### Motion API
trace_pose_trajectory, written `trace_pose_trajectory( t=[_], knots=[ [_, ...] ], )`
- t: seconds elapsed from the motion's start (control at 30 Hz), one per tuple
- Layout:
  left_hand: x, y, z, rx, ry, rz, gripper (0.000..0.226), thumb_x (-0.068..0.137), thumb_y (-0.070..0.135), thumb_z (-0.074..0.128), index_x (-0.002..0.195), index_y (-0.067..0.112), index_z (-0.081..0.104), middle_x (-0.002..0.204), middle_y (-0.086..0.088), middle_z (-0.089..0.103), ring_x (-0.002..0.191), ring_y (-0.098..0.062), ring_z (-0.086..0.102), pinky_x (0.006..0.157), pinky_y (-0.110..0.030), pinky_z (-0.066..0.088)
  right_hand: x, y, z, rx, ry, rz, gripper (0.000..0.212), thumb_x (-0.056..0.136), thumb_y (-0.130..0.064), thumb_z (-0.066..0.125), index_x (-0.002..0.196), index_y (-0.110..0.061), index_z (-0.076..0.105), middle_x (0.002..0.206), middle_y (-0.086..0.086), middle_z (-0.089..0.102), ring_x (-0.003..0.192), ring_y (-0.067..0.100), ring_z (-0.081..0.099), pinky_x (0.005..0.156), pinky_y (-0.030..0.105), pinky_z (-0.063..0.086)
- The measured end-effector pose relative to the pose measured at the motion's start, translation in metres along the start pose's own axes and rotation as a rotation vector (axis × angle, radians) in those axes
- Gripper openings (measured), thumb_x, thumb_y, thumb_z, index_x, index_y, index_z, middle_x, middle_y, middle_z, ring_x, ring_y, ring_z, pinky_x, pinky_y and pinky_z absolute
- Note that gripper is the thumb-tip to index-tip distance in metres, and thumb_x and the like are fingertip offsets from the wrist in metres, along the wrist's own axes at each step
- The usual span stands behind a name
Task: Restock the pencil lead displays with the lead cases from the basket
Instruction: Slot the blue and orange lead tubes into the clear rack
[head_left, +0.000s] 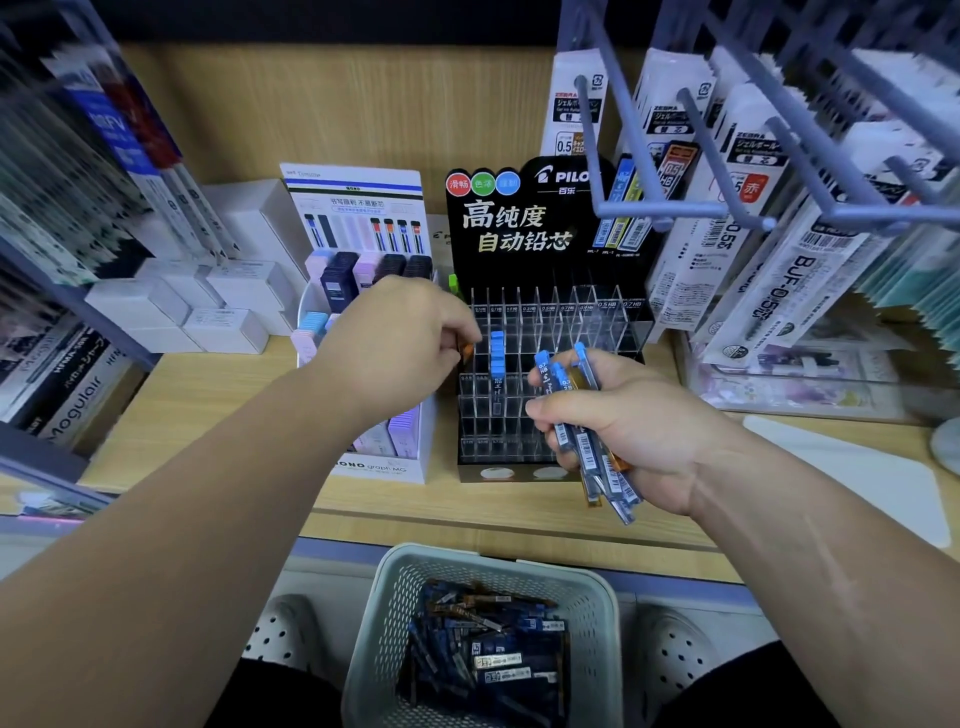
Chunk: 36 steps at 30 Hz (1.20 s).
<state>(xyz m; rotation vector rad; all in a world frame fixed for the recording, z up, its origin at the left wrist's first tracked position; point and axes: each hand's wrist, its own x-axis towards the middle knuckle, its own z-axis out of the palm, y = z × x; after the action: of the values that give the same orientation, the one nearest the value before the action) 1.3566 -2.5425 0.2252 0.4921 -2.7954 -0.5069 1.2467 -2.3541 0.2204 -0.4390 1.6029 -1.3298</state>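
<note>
Grip | my left hand (410, 338) pinches an orange-capped case (466, 349) at the left edge of the display rack (571, 338) | right hand (628, 431) clamps a bundle of lead cases (583, 446) before the rack | more in the basket (385, 584) below it | I judge them light, stiff, slick: pinch near cap.

The clear acrylic grid display (561, 327) is gleaming smooth and glassy, and its black card backboard (498, 223) is showing a printed sheen. The slim translucent blue plastic lead cases (615, 491) are catching light along their glossy sides (their paper barcode labels are looking matt). The pale perforated plastic basket (384, 603) is appearing dull and satin. The light wooden shelf (234, 405) is showing a fine, matt grain, and the grey-blue metal hooks (675, 210) are looking smoothly coated.
</note>
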Motion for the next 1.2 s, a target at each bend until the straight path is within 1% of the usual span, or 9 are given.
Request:
trace_pose_trajectory(
  t=[0.13,0.23,0.33,0.5,0.7,0.9,1.03,1.1,1.2],
  knots=[
    [0.002,-0.006,0.007,0.039,0.009,0.084,0.019,0.078,0.014,0.077,0.092,0.026,0.078,0.082,0.009,0.065,0.086,-0.019,0.064,0.075,-0.042,0.054,0.000,0.001,-0.001,-0.001,-0.001,0.001,0.025,0.086,0.000,0.073,0.105,-0.015,0.066,0.068,0.003,0.065,0.060,0.017,0.058,0.057,0.032,0.046],
    [0.004,-0.010,0.009,0.045,0.033,0.115,0.014,0.077,0.020,0.077,0.090,0.025,0.077,0.081,0.013,0.060,0.086,-0.018,0.063,0.073,-0.042,0.054,0.000,0.001,-0.002,0.004,0.002,0.003,0.025,0.086,0.000,0.073,0.105,-0.015,0.066,0.068,0.003,0.065,0.060,0.016,0.058,0.056,0.031,0.046],
    [0.004,-0.011,0.009,0.046,0.056,0.122,0.009,0.077,0.026,0.077,0.086,0.025,0.077,0.081,0.010,0.065,0.085,-0.017,0.064,0.071,-0.041,0.054,0.000,0.001,-0.002,0.001,0.002,0.004,0.025,0.086,-0.001,0.073,0.105,-0.015,0.067,0.068,0.003,0.066,0.059,0.015,0.058,0.056,0.031,0.046],
    [0.001,-0.007,0.010,0.105,0.106,0.079,0.004,0.078,0.024,0.079,0.079,0.023,0.076,0.075,0.006,0.068,0.076,-0.021,0.064,0.066,-0.040,0.054,0.001,0.001,-0.002,-0.003,-0.002,0.003,0.025,0.086,-0.001,0.073,0.106,-0.014,0.066,0.068,0.002,0.065,0.059,0.015,0.058,0.056,0.031,0.046],
    [0.001,0.000,0.010,0.161,0.120,0.001,0.012,0.079,0.025,0.077,0.075,0.020,0.067,0.075,0.005,0.066,0.076,-0.022,0.061,0.064,-0.039,0.052,0.002,0.002,-0.003,0.003,-0.009,-0.001,0.025,0.086,-0.001,0.073,0.106,-0.015,0.066,0.068,0.002,0.066,0.060,0.016,0.058,0.057,0.032,0.046],
    [-0.001,0.006,0.010,0.255,0.141,-0.016,0.040,0.080,0.031,0.077,0.067,0.021,0.040,0.072,0.001,0.049,0.068,-0.024,0.048,0.057,-0.033,0.032,0.001,0.001,-0.003,0.065,-0.033,-0.004,0.024,0.086,-0.001,0.073,0.104,-0.015,0.067,0.069,0.003,0.065,0.060,0.016,0.058,0.054,0.029,0.045],
    [-0.003,0.004,0.006,0.199,0.062,0.028,0.041,0.075,0.016,0.078,0.069,0.026,0.038,0.071,0.009,0.046,0.069,-0.021,0.049,0.057,-0.033,0.038,-0.002,-0.001,-0.001,0.087,-0.080,-0.023,0.024,0.085,0.000,0.074,0.104,-0.012,0.067,0.070,0.003,0.064,0.060,0.016,0.057,0.055,0.028,0.045],
    [-0.005,0.007,0.001,0.161,0.134,0.045,0.035,0.075,0.009,0.073,0.072,0.026,0.042,0.071,0.008,0.051,0.068,-0.020,0.051,0.058,-0.035,0.045,-0.003,-0.002,0.001,0.080,-0.103,-0.032,0.023,0.086,0.001,0.073,0.104,-0.011,0.067,0.069,0.003,0.064,0.059,0.015,0.057,0.055,0.028,0.046],
    [-0.007,0.024,-0.006,-0.171,0.197,-0.047,0.016,0.081,0.012,0.072,0.081,0.021,0.059,0.069,0.006,0.061,0.060,-0.009,0.052,0.062,-0.028,0.047,-0.004,-0.004,0.005,0.091,-0.118,-0.047,0.023,0.086,0.002,0.073,0.103,-0.010,0.065,0.068,0.002,0.063,0.057,0.014,0.056,0.054,0.026,0.046]
  ],
)
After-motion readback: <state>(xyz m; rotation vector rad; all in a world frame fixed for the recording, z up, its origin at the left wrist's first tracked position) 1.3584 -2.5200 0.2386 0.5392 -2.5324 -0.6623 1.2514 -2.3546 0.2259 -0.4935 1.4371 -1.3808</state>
